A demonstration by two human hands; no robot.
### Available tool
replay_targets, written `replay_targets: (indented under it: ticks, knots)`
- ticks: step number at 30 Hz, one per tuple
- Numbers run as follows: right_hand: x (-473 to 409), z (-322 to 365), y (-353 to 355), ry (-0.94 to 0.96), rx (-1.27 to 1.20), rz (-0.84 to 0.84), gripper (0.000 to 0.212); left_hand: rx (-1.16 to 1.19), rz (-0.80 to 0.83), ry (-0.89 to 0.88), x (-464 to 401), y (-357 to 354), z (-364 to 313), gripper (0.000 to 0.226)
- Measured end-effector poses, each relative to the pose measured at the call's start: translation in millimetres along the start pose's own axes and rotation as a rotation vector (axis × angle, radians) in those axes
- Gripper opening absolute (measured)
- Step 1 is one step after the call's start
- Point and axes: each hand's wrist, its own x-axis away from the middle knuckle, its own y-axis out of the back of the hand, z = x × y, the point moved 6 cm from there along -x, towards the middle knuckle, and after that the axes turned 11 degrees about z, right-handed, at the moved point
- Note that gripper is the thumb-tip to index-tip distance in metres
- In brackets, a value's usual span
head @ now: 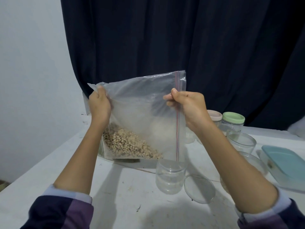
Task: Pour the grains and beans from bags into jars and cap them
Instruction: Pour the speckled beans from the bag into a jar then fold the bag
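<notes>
Both hands hold a clear zip bag (142,103) turned on its side above the white table (125,195). My left hand (99,104) grips the bag's bottom corner. My right hand (188,106) pinches the zip edge with the red stripe. Pale black-eyed beans (128,144) lie heaped in the bag's lower left part. Just under the bag's lower right corner stands an open clear jar (170,176); whether anything is in it is unclear. A clear round lid (199,187) lies flat to the jar's right.
At the right stand a pink-lidded jar (214,115), a green-lidded jar (233,121) and an open clear jar (241,142). A rectangular container with a teal lid (287,164) sits at the far right. A dark curtain (181,38) hangs behind the table.
</notes>
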Motion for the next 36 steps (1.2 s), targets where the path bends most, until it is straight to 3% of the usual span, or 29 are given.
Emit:
replay_targets:
  ticks: [5, 9, 14, 17, 23, 36]
  knots:
    - [-0.5, -3.4, 3.3, 0.038, -0.006, 0.094, 0.026, 0.06, -0.031, 0.087, 1.7, -6.9, 0.2, 0.036]
    - [0.3, -4.2, 8.5, 0.081, 0.037, 0.106, 0.02, 0.132, -0.027, 0.137, 2.5, -9.5, -4.9, 0.018]
    - [2.2, -0.5, 14.6, 0.103, 0.057, 0.05, 0.016, 0.165, 0.048, 0.046, 5.8, -17.0, -17.0, 0.045]
    - [2.5, -0.2, 18.9, 0.099, 0.058, 0.017, 0.015, 0.158, -0.001, 0.034, 5.4, -17.3, -21.9, 0.05]
    - [2.7, -4.7, 20.9, 0.037, -0.012, 0.024, 0.028, 0.134, -0.057, 0.057, 6.7, -20.3, -25.9, 0.046]
    - [4.2, -7.4, 21.4, -0.006, -0.018, 0.039, 0.025, 0.153, -0.105, 0.068, 7.8, -23.5, -37.7, 0.048]
